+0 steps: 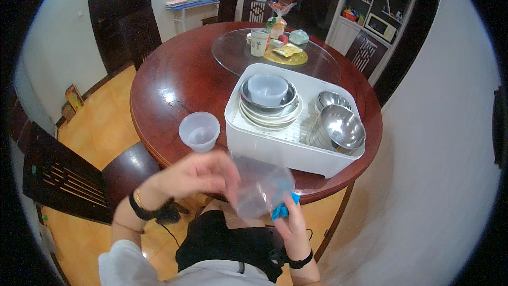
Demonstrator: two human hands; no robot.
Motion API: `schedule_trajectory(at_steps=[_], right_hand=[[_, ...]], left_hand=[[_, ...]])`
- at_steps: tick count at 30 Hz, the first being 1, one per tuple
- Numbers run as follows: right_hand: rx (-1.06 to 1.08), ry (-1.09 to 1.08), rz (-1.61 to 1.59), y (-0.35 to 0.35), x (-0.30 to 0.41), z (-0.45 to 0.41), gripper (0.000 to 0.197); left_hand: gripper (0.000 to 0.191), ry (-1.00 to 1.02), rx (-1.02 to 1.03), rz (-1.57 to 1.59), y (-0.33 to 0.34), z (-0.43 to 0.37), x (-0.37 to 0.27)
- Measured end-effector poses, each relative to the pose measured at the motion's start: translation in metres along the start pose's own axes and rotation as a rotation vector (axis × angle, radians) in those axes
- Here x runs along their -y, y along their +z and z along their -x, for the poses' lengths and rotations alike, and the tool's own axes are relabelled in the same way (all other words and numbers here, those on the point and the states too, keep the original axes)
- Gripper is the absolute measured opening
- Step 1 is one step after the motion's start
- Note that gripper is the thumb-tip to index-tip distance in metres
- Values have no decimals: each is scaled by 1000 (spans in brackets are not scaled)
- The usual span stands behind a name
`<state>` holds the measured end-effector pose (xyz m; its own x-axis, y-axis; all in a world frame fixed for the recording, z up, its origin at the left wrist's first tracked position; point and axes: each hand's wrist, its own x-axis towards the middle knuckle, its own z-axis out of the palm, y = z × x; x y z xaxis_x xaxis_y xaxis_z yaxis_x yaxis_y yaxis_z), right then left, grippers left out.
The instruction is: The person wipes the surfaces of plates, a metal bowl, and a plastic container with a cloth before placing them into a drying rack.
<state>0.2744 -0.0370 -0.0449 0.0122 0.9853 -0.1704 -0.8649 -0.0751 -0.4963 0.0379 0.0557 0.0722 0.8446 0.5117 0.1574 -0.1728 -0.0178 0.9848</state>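
In front of my body, over the table's near edge, is a translucent plastic container (260, 186), tilted on its side. My left hand (202, 174), blurred by motion, has its fingers curled at the container's left edge. A crumpled blue cloth (282, 210) is in my right hand (291, 220), pressed against the container's right side. Some of the right fingers are hidden behind the plastic. Another translucent plastic bowl (199, 132) stands upright on the table, just beyond my left hand.
A white dish rack box (274, 163) on the round wooden table (182, 67) holds stacked plates (274, 119), a plastic bowl (268, 89) and steel bowls (337, 127). Farther back, a glass turntable (234, 57) carries a cup (259, 43) and food packages. A chair (71, 171) stands left.
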Motion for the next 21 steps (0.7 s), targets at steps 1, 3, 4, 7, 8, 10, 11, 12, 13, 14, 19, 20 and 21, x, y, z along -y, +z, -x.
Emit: schedule_trajectory(at_steps=[1, 3, 4, 7, 8, 10, 11, 12, 13, 14, 19, 20, 21], right_hand=[[-73, 1, -45, -6, 0, -2, 33], [-96, -23, -26, -8, 0, 2, 31], [-72, -17, -3, -10, -1, 4, 31], [-60, 16, 55, -13, -6, 12, 32], [-72, 40, 80, -12, -9, 14, 33], [-62, 66, 88, -18, -11, 16, 31], [-53, 87, 88, -20, -11, 18, 30], [-55, 77, 99, -25, -10, 19, 30], [-55, 79, 98, -27, -9, 20, 30], [-54, 68, 108, -29, -8, 22, 31], [-79, 58, 122, -38, -5, 27, 33], [-77, 50, 124, -40, -6, 28, 32], [-74, 43, 127, -41, -7, 29, 31]], left_hand=[[21, 88, -88, -109, -5, -7, -9], [23, 157, -311, -388, -17, -37, -39], [24, 246, -354, -506, -22, -55, -49], [25, 403, -402, -969, -48, -105, -58], [24, 413, -400, -1088, -63, -118, -52], [24, 419, -393, -1199, -87, -145, -35], [23, 380, -342, -1354, -95, -154, -28], [23, 347, -274, -1492, -99, -167, -18], [23, 345, -274, -1493, -98, -174, -12], [22, 260, -243, -1494, -98, -180, -8], [21, 132, -156, -1470, -108, -199, 18], [21, 130, -155, -1468, -110, -201, 20], [23, 136, -135, -1488, -111, -202, 21]])
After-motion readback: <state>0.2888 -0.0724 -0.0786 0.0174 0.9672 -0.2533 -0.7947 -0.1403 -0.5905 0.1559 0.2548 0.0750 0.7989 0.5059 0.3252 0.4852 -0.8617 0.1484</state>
